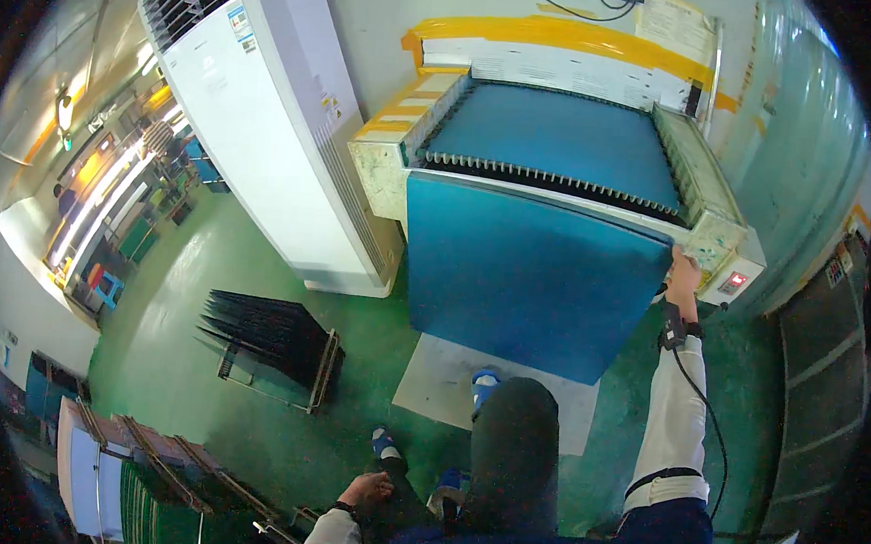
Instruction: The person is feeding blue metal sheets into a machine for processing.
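Note:
A large flat blue panel [532, 276] stands tilted against the front of a wide roller machine [381, 177]. My right hand [684, 273] grips the panel by its upper right edge; the fingers behind it are partly hidden. A second blue panel [558, 132] lies flat inside the machine, behind a row of pale toothed wheels [547, 175]. Low beside my leg, my left hand [368, 488] has its fingers curled in, and I see nothing in it. A cable runs from a small dark device [673, 326] at my right wrist.
To the left stands a tall white air conditioner [267, 119]. A wire rack of dark panels [272, 343] sits on the green floor, and another rack [160, 464] fills the lower left. A pale board [441, 379] lies under my feet. Grey framed shelving [824, 386] borders the right.

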### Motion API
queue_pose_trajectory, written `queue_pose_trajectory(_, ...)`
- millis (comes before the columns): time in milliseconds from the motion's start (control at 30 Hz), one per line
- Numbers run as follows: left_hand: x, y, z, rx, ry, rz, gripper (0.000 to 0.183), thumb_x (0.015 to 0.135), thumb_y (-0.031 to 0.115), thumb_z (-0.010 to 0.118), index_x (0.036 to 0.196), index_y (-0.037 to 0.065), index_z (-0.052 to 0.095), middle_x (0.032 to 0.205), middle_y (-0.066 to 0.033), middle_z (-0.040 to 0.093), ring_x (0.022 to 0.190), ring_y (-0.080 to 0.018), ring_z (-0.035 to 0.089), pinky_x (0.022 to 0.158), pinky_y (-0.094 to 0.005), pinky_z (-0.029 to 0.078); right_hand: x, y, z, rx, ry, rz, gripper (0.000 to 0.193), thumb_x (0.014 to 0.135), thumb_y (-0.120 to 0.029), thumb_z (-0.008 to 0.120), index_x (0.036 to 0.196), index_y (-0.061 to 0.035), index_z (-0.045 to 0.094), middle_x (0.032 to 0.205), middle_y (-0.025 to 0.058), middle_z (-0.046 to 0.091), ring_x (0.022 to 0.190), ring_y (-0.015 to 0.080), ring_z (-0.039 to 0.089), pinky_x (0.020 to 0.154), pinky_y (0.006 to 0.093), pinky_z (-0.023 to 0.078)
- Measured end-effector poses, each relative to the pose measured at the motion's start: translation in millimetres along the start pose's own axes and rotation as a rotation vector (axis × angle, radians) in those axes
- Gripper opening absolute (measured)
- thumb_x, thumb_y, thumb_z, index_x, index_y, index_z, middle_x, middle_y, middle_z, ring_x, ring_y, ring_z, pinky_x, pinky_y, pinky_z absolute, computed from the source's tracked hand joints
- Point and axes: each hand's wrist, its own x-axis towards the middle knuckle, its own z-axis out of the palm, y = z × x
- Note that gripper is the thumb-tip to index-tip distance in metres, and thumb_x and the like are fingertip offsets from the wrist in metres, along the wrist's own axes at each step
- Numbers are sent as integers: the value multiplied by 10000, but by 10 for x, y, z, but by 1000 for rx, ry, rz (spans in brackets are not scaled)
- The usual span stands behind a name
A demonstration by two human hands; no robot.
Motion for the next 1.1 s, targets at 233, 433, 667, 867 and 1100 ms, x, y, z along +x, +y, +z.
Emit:
queue_pose_trajectory(233, -211, 22, 101, -18, -90, 157, 289, 859, 208, 536, 999, -44, 514, 865, -198, 607, 706, -278, 600, 633, -340, 509, -42, 144, -130, 85, 55, -154, 231, 743, -270, 676, 717, -109, 513, 560, -31, 414, 440, 67, 372, 377, 230, 258)
queue_pose_trajectory(433, 9, -53, -113, -5, -154, 97, 294, 882, 219, 495, 1005, -48, 512, 915, -199, 602, 757, -277, 601, 670, -345, 505, -64, 147, -74, 6, 99, -190, 228, 736, -252, 682, 692, -113, 506, 515, -50, 395, 385, 65, 338, 354, 234, 252)
queue_pose_trajectory(667, -227, 36, 163, 134, -131, 141, 301, 908, 242, 448, 1034, -27, 495, 973, -175, 601, 815, -253, 602, 706, -324, 497, -9, 218, -225, -152, 181, -181, 224, 711, -223, 681, 736, -17, 596, 704, 46, 589, 632, 149, 506, 605, 295, 407)
queue_pose_trajectory(867, 159, -115, -289, 70, -142, 89, 302, 884, 257, 500, 1023, -11, 502, 961, -159, 608, 789, -242, 606, 683, -310, 502, -487, -36, -35, 120, 160, -283, 159, 732, -149, 674, 708, -46, 555, 657, -5, 522, 592, 91, 433, 542, 250, 343)
queue_pose_trajectory(1100, 62, -20, -70, 61, -81, 36, 277, 867, 229, 530, 998, -13, 503, 923, -156, 618, 766, -233, 611, 666, -294, 500, -549, -69, -177, 45, 220, -277, 205, 729, -192, 683, 685, -55, 536, 648, -2, 509, 595, 103, 434, 546, 259, 343)
